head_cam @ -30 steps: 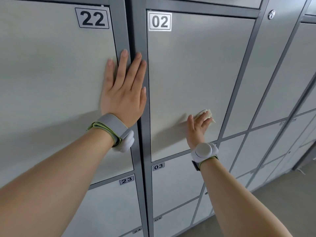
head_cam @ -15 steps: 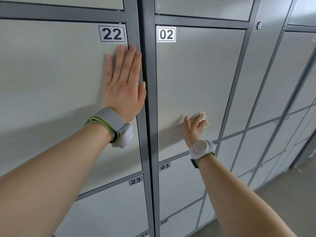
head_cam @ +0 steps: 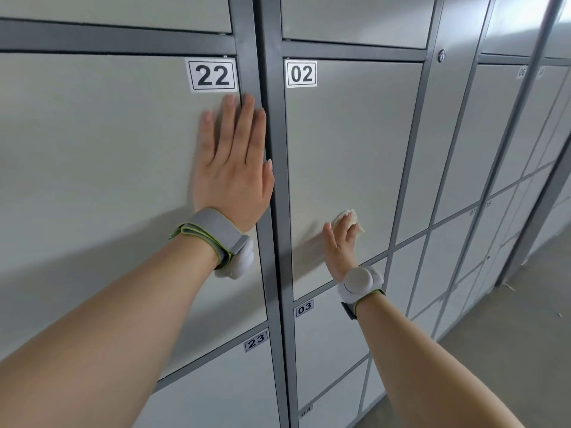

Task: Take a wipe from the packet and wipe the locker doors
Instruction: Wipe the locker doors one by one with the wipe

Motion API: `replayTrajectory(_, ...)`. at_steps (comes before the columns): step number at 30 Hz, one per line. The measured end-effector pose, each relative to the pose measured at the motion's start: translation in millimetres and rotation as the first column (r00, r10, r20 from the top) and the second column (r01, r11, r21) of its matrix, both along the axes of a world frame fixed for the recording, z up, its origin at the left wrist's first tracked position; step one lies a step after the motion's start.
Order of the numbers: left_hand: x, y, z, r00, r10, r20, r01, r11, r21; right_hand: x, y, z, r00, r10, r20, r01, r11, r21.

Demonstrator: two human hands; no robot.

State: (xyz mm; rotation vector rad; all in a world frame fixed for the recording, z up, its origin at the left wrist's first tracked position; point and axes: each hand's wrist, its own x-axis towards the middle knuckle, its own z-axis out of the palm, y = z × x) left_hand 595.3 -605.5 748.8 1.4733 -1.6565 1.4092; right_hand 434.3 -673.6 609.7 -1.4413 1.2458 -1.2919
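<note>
shifted up door 22 (head_cam: 92, 156), left hand (head_cam: 233, 171) lies flat, fingers together; right hand (head_cam: 340, 244), fingers straight, presses wipe (head_cam: 348, 215) low on door 02 (head_cam: 349, 143), bare panel above.

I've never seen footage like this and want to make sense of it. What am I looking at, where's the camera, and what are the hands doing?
There is no machine here. The camera sits on a person's head and looks down along both bare arms at a wall of lockers. The left hand lies flat on locker door 22. The right hand presses a crumpled wipe against door 02. Each wrist wears a grey band.
</note>
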Motion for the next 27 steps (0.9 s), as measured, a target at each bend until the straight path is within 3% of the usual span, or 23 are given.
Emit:
replayTrajectory(3,1.1,-0.8,-0.1,1.0,-0.031,-0.001,0.031,0.999,-0.011,-3.6,4.6,-1.4,1.0,0.027,0.004,-0.028,0.995,0.097)
replayTrajectory(8,0.6,-0.5,0.2,0.999,-0.053,-0.001,0.053,0.999,-0.015,2.8,6.3,30.3,0.997,0.047,-0.069,-0.056,0.989,-0.136)
replayTrajectory(11,0.0,1.0,-0.1,0.998,-0.063,-0.009,0.063,0.998,-0.001,9.7,5.2,24.6,0.997,0.025,-0.072,-0.037,0.985,-0.171)
replayTrajectory(18,1.3,0.7,0.1,0.998,-0.064,0.0,0.064,0.998,-0.015,10.8,18.4,-21.0,0.998,0.042,-0.046,-0.034,0.988,0.149)
replayTrajectory(20,1.1,0.9,-0.7,0.998,-0.065,0.002,0.065,0.998,-0.015,10.5,19.8,-16.4,0.999,0.04,-0.034,-0.033,0.985,0.167)
replayTrajectory(25,1.1,0.7,-0.6,0.998,-0.058,0.007,0.058,0.998,-0.007,25.8,22.6,17.7,0.997,0.034,-0.064,-0.043,0.99,-0.133)
replayTrajectory(27,0.7,1.1,-0.6,0.999,-0.054,0.006,0.054,0.999,-0.006,30.5,21.7,15.5,0.997,0.016,-0.077,-0.029,0.985,-0.168)
